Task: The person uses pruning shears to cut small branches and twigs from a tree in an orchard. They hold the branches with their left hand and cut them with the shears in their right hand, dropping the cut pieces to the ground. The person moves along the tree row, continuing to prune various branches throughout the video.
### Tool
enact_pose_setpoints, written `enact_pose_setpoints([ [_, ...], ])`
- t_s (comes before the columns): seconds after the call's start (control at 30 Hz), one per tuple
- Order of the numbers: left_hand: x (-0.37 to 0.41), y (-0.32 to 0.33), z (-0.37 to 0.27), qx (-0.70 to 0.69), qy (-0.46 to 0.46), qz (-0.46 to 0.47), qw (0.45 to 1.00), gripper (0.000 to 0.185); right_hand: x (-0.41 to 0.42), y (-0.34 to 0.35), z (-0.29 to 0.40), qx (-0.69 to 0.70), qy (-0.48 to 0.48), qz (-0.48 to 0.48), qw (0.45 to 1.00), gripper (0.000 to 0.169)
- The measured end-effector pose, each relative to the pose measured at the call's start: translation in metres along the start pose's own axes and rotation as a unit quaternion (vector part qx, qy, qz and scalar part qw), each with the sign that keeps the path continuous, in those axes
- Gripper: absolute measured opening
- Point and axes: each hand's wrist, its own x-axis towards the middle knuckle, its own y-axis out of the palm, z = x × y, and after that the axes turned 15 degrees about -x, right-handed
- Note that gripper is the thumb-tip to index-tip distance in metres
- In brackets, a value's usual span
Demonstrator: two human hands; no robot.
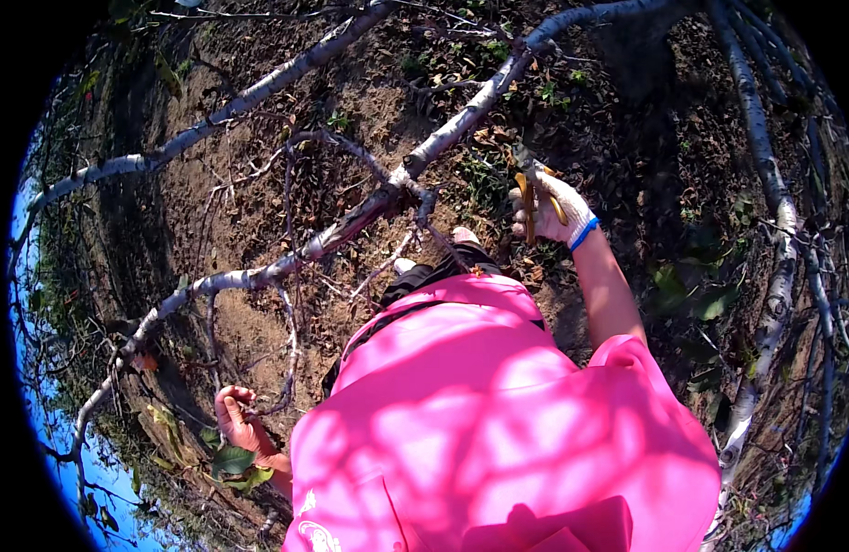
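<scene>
My right hand [552,207], in a white knit glove with a blue cuff, grips pruning shears [528,207] with yellow handles. The metal head of the shears points away from me, over leaf litter. My left hand [241,421] is bare and raised at the lower left, its fingers curled beside the end of a thin, crooked twig [291,359]. Whether the fingers hold that twig is not clear. Green leaves [232,461] partly cover the left wrist. The twig hangs from a pale-barked tree branch [241,279] that crosses in front of me.
A second pale branch [210,127] runs across the upper left. Thicker limbs [776,276] rise along the right side. Side shoots [386,265] jut toward my legs. Dry leaves and small weeds [552,93] lie on the brown soil [369,103].
</scene>
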Motion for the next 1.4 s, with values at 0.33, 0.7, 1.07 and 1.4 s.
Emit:
enact_pose_setpoints([
  [0.33,-0.005,-0.005,0.006,-0.027,0.004,0.003,1.000,0.019,0.021,0.025,0.041,-0.085,0.008,-0.020,0.996,0.031],
  [0.7,-0.008,0.003,0.005,-0.019,0.007,-0.022,1.000,0.021,0.030,0.028,0.054,-0.106,0.016,-0.011,0.994,0.031],
  [1.07,-0.010,-0.001,0.006,-0.015,0.014,-0.020,1.000,0.020,0.040,0.044,0.056,-0.148,0.007,-0.043,0.988,0.031],
  [1.4,-0.007,-0.006,0.008,-0.020,0.005,-0.012,1.000,0.018,0.040,0.061,0.053,-0.162,-0.006,-0.079,0.984,0.025],
])
